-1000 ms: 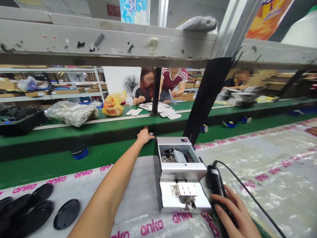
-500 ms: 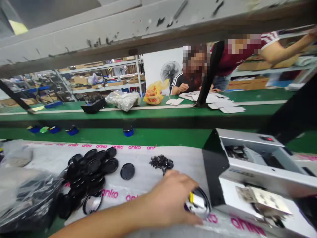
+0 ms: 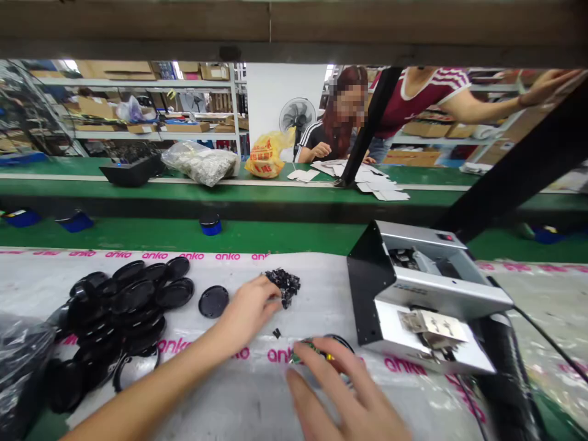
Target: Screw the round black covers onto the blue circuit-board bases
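My left hand (image 3: 248, 309) reaches across the plastic sheet, its fingertips pinched at a small heap of tiny black parts (image 3: 285, 283). My right hand (image 3: 351, 398) lies low in view, its fingers spread over a small round assembly with a green board (image 3: 316, 350). One loose black part (image 3: 276, 333) lies between the hands. A pile of several black round lids (image 3: 124, 300) sits to the left, one single lid (image 3: 214, 301) nearer my left hand. A silver box-shaped machine (image 3: 422, 294) stands to the right.
A black handheld tool with a cable (image 3: 503, 380) lies beside the machine. A dark plastic bag (image 3: 21, 361) is at the far left. Beyond, a green conveyor (image 3: 275, 236) carries blue caps; two other people sit at papers (image 3: 367, 180) on the far bench.
The view swung left and settled. My left hand came back from the far conveyor edge to the heap of small parts. My right hand left the black tool and hovers over the round assembly.
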Motion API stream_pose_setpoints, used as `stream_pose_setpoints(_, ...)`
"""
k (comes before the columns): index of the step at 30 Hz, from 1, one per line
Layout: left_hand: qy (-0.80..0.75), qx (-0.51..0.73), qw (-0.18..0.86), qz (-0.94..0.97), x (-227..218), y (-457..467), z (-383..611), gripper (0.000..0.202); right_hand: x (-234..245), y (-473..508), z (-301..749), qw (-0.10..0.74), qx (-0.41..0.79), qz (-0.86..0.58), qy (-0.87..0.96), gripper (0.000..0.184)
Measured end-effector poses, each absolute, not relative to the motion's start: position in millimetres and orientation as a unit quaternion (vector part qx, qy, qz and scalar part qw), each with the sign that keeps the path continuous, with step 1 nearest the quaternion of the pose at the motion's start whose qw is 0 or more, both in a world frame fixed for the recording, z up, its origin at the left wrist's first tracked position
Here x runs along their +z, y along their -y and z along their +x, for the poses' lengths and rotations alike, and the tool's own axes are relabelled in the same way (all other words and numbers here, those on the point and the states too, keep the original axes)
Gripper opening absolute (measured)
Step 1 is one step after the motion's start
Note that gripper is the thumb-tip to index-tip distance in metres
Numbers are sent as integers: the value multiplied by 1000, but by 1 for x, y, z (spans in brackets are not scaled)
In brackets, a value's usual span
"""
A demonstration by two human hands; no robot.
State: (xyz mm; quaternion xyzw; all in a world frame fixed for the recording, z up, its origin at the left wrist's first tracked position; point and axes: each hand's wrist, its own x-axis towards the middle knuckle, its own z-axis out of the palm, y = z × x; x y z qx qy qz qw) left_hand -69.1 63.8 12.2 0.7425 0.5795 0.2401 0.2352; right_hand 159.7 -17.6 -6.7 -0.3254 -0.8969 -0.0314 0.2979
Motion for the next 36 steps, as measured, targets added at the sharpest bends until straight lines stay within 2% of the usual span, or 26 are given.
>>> stream_pose_setpoints(3, -590, 233, 226, 739, -3, -57, -57, 18, -1, 3, 114, 232, -115, -336, 906, 17)
stream_pose_setpoints(6, -601, 242, 223, 728, -11, -52, -49, 21, 6, -10, 106, 206, -118, -343, 909, 10)
stream_pose_setpoints(11, -585, 279, 260, 716, -16, -54, -54, 22, 30, -22, 135, 252, 88, -415, 870, 17)
stream_pose_setpoints(15, -574, 329, 316, 680, -15, -59, -61, 19, 41, -26, 153, 294, 193, -497, 793, 35)
stream_pose_setpoints(20, -571, 382, 437, 580, -10, -59, -62, 11, 38, -20, 154, 311, 350, -549, 692, 16)
stream_pose_setpoints(24, -515, 375, 595, 490, -6, -54, -58, 19, 31, -18, 146, 350, 501, -519, 598, 17)
stream_pose_setpoints(28, -458, 368, 692, 419, -4, -53, -60, 21, 25, -18, 137, 392, 513, -503, 574, 28)
stream_pose_setpoints(36, -406, 346, 763, 366, -8, -59, -68, 19, 16, -18, 132, 445, 498, -487, 563, 19)
